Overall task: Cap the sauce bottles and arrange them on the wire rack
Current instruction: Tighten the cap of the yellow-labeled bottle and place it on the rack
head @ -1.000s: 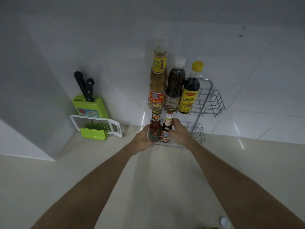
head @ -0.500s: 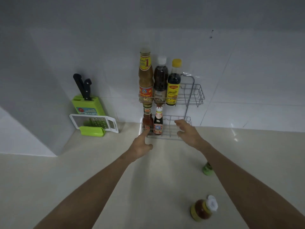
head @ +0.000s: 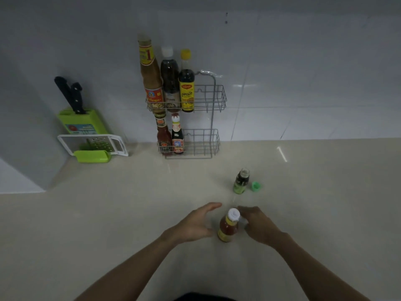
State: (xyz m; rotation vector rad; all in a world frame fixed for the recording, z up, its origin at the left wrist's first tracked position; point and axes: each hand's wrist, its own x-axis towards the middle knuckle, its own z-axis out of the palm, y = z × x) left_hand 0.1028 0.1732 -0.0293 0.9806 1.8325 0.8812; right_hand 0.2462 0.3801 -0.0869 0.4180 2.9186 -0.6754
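A small red sauce bottle (head: 227,228) with a white cap and a yellow label stands on the counter between my hands. My left hand (head: 195,224) is just to its left, fingers spread, holding nothing. My right hand (head: 258,224) is just to its right, its blurred fingertips beside the cap; no grip shows. Farther back stands a small green-labelled bottle (head: 240,181) without a cap, with its green cap (head: 256,185) lying next to it. The two-tier wire rack (head: 208,101) against the wall holds three tall bottles on top and two small ones below, all at its left.
A green knife block (head: 82,122) with black-handled knives and a white grater (head: 93,145) sit at the left by the wall. A white block (head: 21,166) juts out at the far left. The right halves of both rack tiers hold nothing.
My hands have pulled back from the rack's lower tier to the red bottle near me. The view has tilted down, and the green bottle and its cap now show.
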